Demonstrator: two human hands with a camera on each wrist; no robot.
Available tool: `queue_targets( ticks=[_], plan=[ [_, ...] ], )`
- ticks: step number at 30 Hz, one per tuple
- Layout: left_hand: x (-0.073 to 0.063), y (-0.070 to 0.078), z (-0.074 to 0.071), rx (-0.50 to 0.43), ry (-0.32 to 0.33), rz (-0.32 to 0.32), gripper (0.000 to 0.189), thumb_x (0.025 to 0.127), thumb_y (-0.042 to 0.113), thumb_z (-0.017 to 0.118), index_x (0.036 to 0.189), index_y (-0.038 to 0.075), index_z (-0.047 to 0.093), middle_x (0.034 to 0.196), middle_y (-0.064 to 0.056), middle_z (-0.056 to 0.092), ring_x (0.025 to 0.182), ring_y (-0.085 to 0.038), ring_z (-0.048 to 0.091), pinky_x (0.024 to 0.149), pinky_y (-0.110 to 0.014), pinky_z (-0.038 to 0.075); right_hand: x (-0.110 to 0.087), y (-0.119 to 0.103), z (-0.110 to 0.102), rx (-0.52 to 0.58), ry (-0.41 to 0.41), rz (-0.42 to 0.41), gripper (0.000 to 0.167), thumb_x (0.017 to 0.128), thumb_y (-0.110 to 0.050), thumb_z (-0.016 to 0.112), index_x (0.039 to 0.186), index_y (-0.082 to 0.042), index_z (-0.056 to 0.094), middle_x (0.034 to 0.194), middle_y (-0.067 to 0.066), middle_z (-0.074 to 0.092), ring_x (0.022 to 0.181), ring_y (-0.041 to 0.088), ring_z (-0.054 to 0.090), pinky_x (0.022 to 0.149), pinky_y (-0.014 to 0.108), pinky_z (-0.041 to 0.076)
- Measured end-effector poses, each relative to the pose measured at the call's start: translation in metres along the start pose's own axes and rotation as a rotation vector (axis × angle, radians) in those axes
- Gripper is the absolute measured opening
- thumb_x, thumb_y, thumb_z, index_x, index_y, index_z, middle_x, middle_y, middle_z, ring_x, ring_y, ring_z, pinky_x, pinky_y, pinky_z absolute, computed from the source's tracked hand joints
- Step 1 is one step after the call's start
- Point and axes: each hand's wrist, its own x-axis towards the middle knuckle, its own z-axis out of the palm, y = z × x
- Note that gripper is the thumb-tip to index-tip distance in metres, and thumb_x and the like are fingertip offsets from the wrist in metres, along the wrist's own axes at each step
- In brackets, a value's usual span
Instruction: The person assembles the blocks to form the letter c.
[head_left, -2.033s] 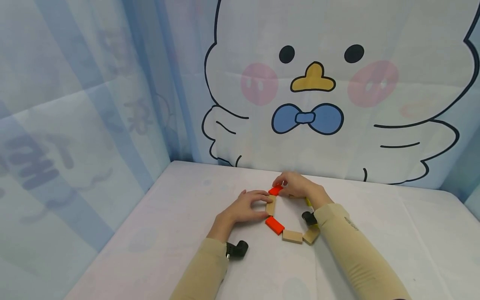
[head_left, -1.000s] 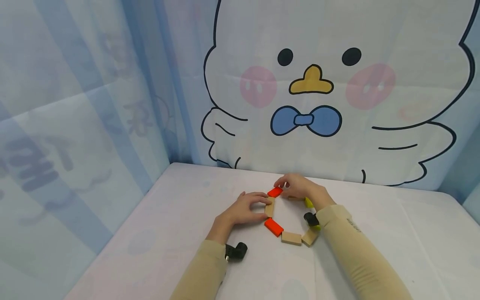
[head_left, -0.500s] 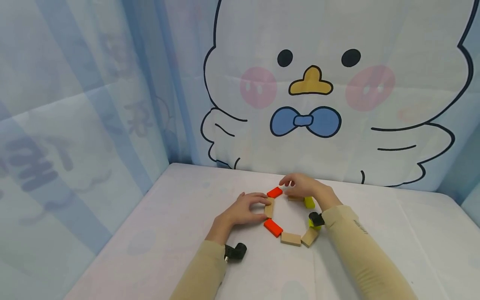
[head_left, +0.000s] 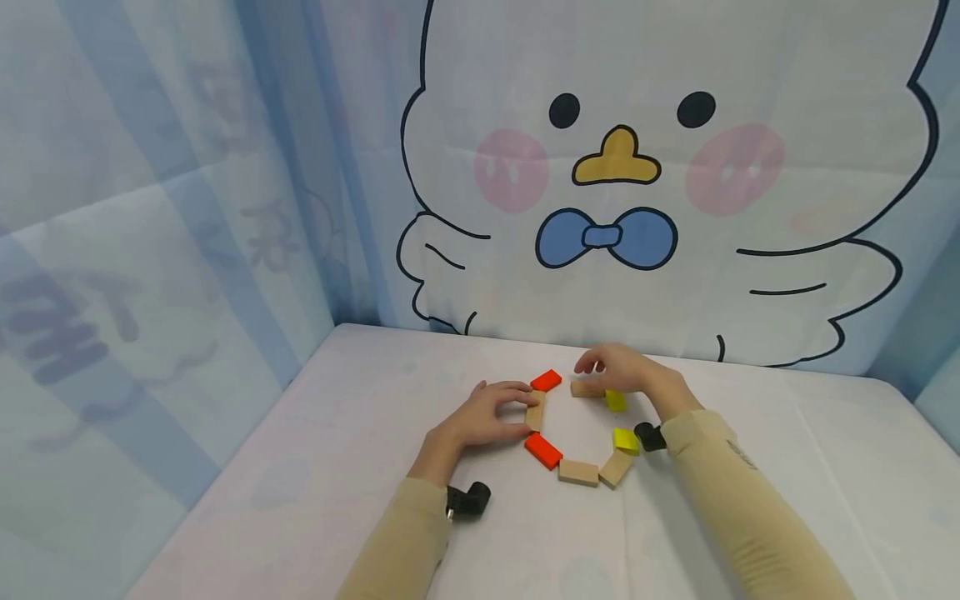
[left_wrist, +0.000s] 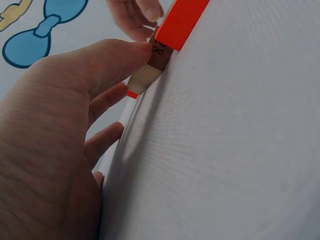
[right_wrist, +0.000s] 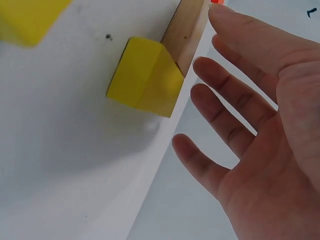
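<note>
In the head view, small plain-wood, red and yellow blocks lie in a rough ring. My left hand (head_left: 482,417) pinches the ends of a plain wooden block (head_left: 535,414) on the ring's left side, thumb at the near end, as the left wrist view confirms. Beyond that block sits a red block (head_left: 546,380); another red block (head_left: 543,451) lies on its near side. My right hand (head_left: 619,368) hovers at the back with loosely bent fingers and nothing in them. Close to it are a plain wooden block (head_left: 585,389) and a yellow block (right_wrist: 145,77).
Two plain wooden blocks, one in front (head_left: 578,472) and one slanted (head_left: 616,469), form the near side. A second yellow block (head_left: 626,441) stands at the right. A gap separates the back red block from the back wooden one. A cartoon-printed curtain (head_left: 600,308) hangs behind the table.
My right hand has let go of the back red block and moved right, uncovering the back wooden block and the yellow blocks. My left hand stays on its block.
</note>
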Motion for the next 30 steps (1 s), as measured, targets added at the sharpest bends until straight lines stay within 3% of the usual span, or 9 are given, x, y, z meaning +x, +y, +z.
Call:
queue_targets(
  ticks=[19, 30],
  plan=[
    [0.000, 0.000, 0.001, -0.015, -0.005, 0.007, 0.042, 0.091, 0.036, 0.071, 0.131, 0.023, 0.069, 0.146, 0.003, 0.053, 0.141, -0.015, 0.040, 0.121, -0.054, 0.004, -0.006, 0.013, 0.005, 0.008, -0.004, 0.004, 0.021, 0.090, -0.012, 0.075, 0.111, -0.009, 0.071, 0.107, 0.008, 0.064, 0.098, 0.028, 0.054, 0.090, 0.043, 0.052],
    [0.000, 0.000, 0.001, 0.001, -0.002, 0.003, 0.042, 0.091, 0.037, 0.070, 0.131, 0.023, 0.069, 0.146, 0.004, 0.053, 0.141, -0.015, 0.040, 0.120, -0.056, 0.004, -0.002, 0.012, 0.002, 0.011, 0.042, 0.003, 0.023, 0.092, -0.011, 0.074, 0.115, -0.007, 0.071, 0.114, 0.010, 0.065, 0.105, 0.029, 0.055, 0.099, 0.047, 0.049]
  ],
)
